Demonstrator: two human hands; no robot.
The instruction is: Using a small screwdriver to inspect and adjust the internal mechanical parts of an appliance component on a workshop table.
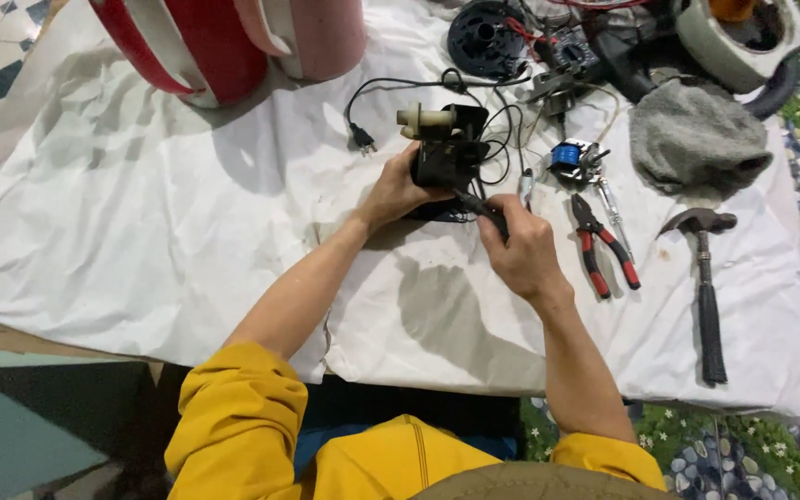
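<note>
Closest in are two yellow sleeves (233,417), pushed up the forearms of the person bent over a white cloth (141,231) spread on the floor. The left hand (398,190) is wrapped around one small black motor unit (446,153), which sits near the middle of the cloth, a little toward its far edge. The unit stands roughly upright, its cream spout (423,118) pointing toward the cloth's left edge. The right hand (518,245) is clenched on one dark slim tool (479,206), whose long axis slants up and left, tip against the unit's lower side. One black cord with a plug (361,139) trails left of the unit. To the right lie one pair of red-handled pliers (604,245), one hammer (706,287) with its handle toward the near edge, one blue coil part (567,156) and one grey rag (696,139). At the far edge stand a red-and-white housing (187,42), a pink one (317,37) and a black round part (485,35). Loose wires crowd just behind the unit.
</note>
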